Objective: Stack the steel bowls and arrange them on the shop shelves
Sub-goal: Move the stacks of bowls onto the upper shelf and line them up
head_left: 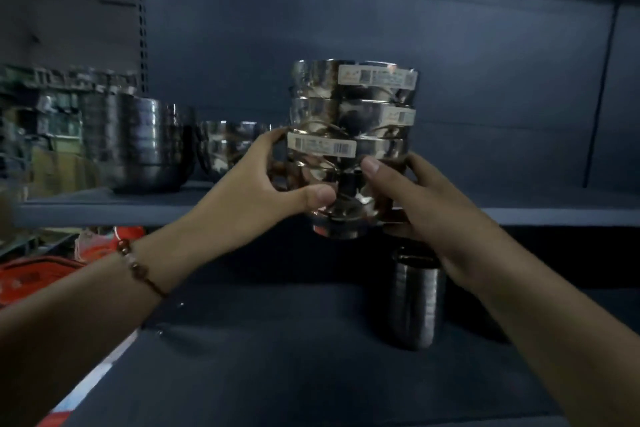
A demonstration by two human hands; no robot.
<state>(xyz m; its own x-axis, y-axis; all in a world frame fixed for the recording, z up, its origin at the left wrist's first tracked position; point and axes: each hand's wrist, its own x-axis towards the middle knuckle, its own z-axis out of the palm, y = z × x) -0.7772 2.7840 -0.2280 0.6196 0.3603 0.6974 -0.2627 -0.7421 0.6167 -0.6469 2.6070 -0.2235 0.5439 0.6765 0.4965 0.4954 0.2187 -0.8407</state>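
Stack of steel bowls (351,146), held at the shelf (519,215) edge with the left hand (273,180) curled round it at 9 o'clock and the right hand (415,198) at 3 o'clock: probably rigid, slick and top-heavy, best gripped low.

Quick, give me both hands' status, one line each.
Left hand: grips the stack of steel bowls from its left side.
Right hand: grips the same stack from its right side.
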